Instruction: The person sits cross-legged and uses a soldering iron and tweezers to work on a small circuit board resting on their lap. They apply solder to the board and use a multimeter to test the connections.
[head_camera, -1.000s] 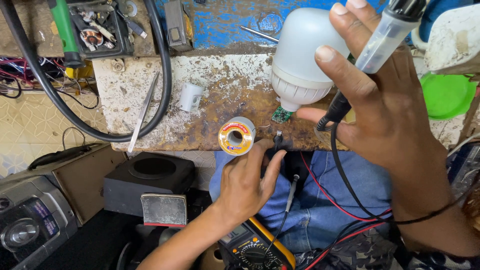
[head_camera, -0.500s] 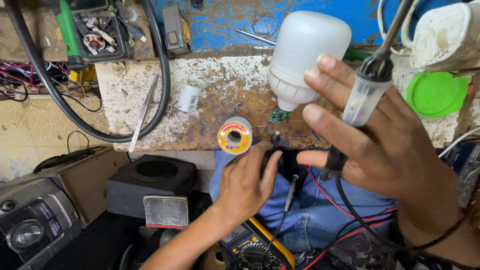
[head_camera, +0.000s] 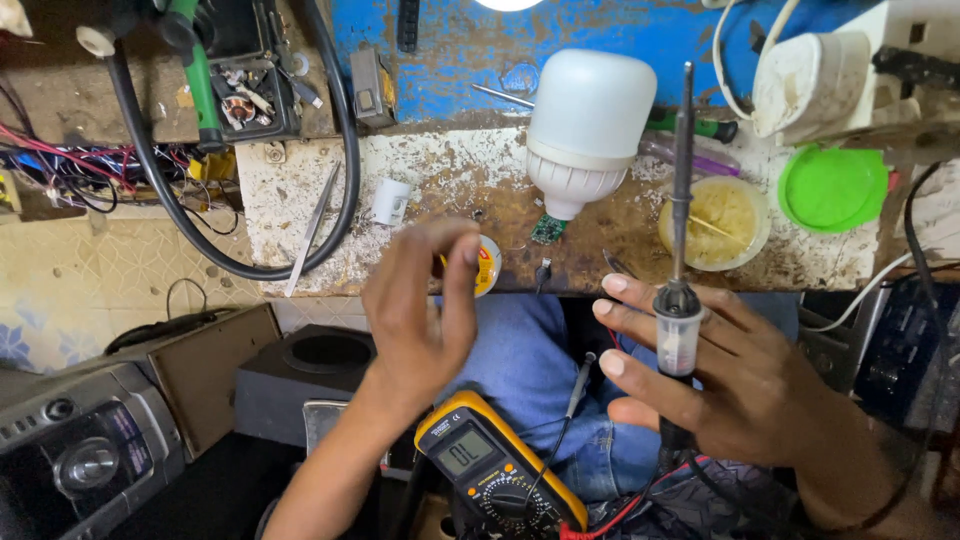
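My right hand (head_camera: 720, 375) grips a soldering iron (head_camera: 681, 250) by its clear handle, tip pointing up toward the bench. My left hand (head_camera: 420, 310) hovers over my lap with fingers apart, holding nothing, just in front of a solder spool (head_camera: 488, 265) at the bench edge. A white bulb (head_camera: 585, 125) with a small green circuit board (head_camera: 547, 229) at its base lies on the worn bench. A yellow multimeter (head_camera: 490, 465) rests on my lap, a probe (head_camera: 578, 385) beside it.
A yellowish tub of flux (head_camera: 715, 220) and a green lid (head_camera: 833, 187) sit at the right of the bench. Tweezers (head_camera: 312, 228), a thick black cable (head_camera: 150, 160) and a small white cap (head_camera: 390, 200) lie left. A black speaker box (head_camera: 310, 375) and radio (head_camera: 80, 450) stand lower left.
My left hand lifted off my lap and opened near the solder spool. My right hand lowered with the soldering iron, turning its tip upright, and uncovered the bulb.
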